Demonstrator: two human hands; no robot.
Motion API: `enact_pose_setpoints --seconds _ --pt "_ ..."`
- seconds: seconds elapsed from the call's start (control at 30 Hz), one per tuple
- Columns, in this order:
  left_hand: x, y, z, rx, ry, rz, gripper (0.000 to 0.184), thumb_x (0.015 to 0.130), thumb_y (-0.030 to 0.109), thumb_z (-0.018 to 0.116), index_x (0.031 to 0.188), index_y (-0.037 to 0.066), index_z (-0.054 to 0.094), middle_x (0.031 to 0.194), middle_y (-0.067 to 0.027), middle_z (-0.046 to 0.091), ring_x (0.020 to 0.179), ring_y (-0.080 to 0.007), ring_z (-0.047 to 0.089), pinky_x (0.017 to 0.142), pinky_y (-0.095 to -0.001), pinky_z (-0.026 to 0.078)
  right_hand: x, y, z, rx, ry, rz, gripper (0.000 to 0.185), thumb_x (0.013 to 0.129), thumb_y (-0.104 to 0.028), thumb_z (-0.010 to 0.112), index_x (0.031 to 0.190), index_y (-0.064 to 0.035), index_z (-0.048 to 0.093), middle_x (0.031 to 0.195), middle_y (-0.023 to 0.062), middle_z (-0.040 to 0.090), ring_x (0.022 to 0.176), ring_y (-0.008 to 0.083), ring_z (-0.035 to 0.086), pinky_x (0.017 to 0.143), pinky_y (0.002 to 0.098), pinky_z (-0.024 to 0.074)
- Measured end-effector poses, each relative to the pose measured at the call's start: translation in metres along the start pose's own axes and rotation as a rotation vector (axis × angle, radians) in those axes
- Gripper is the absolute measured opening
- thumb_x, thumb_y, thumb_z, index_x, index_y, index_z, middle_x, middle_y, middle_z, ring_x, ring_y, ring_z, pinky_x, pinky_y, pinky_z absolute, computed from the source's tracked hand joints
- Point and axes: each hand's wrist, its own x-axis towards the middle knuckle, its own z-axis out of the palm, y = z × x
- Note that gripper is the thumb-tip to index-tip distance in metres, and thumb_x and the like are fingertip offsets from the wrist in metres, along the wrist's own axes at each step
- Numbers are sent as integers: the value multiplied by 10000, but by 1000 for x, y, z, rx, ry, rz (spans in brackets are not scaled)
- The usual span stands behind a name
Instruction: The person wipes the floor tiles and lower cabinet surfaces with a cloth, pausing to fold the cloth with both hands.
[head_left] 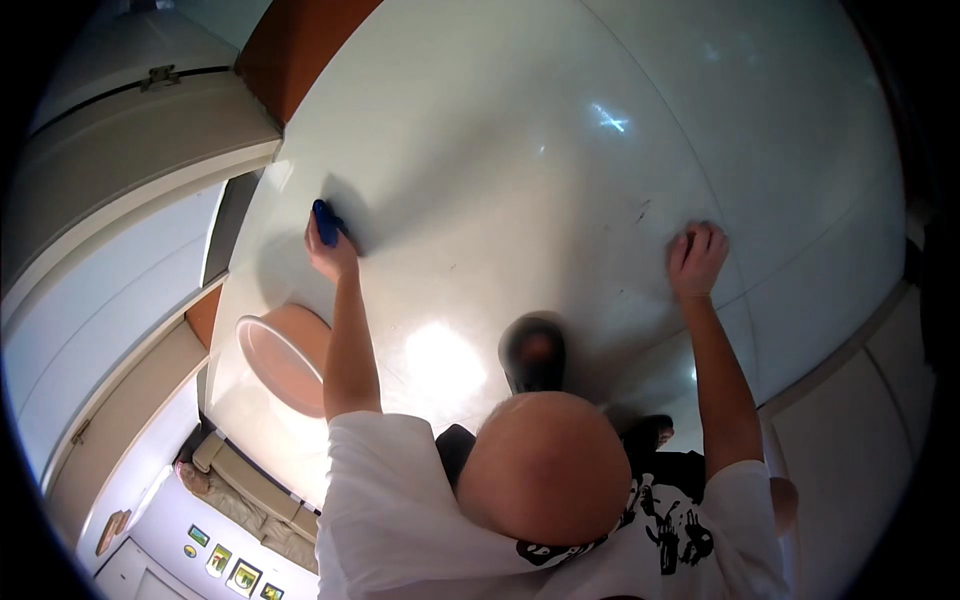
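Observation:
My left hand (330, 248) is closed around a crumpled dark blue cloth (327, 222) at the left, close above the pale, glossy floor (480, 200); whether the cloth touches it I cannot tell. Out to the right, my right hand (698, 258) is low at the floor with its fingers curled in. A dark gap shows between thumb and fingers, and anything inside them is hidden. Near my left forearm stands a pinkish tub (300, 345) with a pale rim, partly covered by that arm. Small dark marks (643, 211) lie on the floor left of my right hand.
One dark-clad knee or foot (533, 350) is under me. A white door frame (150, 210) runs along the left, with a sofa (255, 500) and framed pictures (243, 577) beyond. Pale cabinet panels (840, 450) stand at lower right.

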Motion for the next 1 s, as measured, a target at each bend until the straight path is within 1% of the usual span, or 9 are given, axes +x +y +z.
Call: enact_pose_setpoints --seconds 0.2,0.4,0.5,0.6,0.67,0.77,0.83,0.93,1.0 --pt "-43 38 23 -106 -43 115 623 798 -57 680 1406 79 657 1424 -186 644 1318 -352 616 1140 -416 472 -10 10 13 72 -44 102 240 960 -235 598 1104 -44 610 1159 193 574 1038 411 530 908 521 433" --pt "-103 127 31 -199 -353 319 704 771 50 755 1456 155 629 1518 -188 555 1353 -423 541 1183 -502 417 -14 17 17 137 -100 174 225 964 -220 603 1108 -47 609 1161 187 581 1046 404 537 918 516 435" --pt "-122 152 20 -334 -536 436 720 774 -18 730 1463 163 620 1526 -157 547 1374 -394 529 1176 -472 433 -6 4 3 178 -104 157 215 963 -206 611 1108 -47 608 1164 185 581 1056 402 535 924 513 433" --pt "-113 138 -2 -386 -664 342 699 804 -76 680 1460 158 619 1494 -160 578 1361 -401 548 1167 -470 444 -1 7 5 168 -32 91 208 962 -193 617 1109 -46 607 1167 182 578 1067 399 532 927 509 429" --pt "-101 76 -1 -295 -368 349 610 834 -81 678 1419 86 634 1477 -158 586 1353 -370 564 1154 -450 461 -1 8 5 80 -8 43 203 963 -186 617 1108 -45 607 1169 180 576 1071 397 530 929 507 427" --pt "-73 -24 -38 -89 44 170 581 814 -103 651 1381 21 632 1396 -204 629 1339 -399 554 1176 -440 425 11 -4 -10 97 -30 66 199 968 -184 616 1114 -49 608 1170 181 576 1078 396 531 935 511 425" --pt "-75 -105 -60 103 199 -106 590 835 -91 629 1414 22 615 1442 -212 595 1359 -408 539 1172 -448 427 -8 17 12 183 -39 111 193 971 -183 615 1112 -51 609 1165 182 577 1078 396 531 937 512 423" --pt "-81 -158 -72 -238 139 -582 584 852 -61 633 1425 48 627 1494 -234 554 1365 -418 538 1144 -467 453 -19 29 22 219 -36 130 192 972 -183 617 1114 -53 610 1155 183 577 1079 398 531 938 516 421" --pt "-84 -152 -53 37 133 -363 583 847 -48 642 1417 73 646 1521 -236 533 1370 -426 534 1137 -466 461 -17 29 24 119 -26 105 198 972 -185 620 1119 -52 611 1155 187 579 1081 402 531 936 516 419"
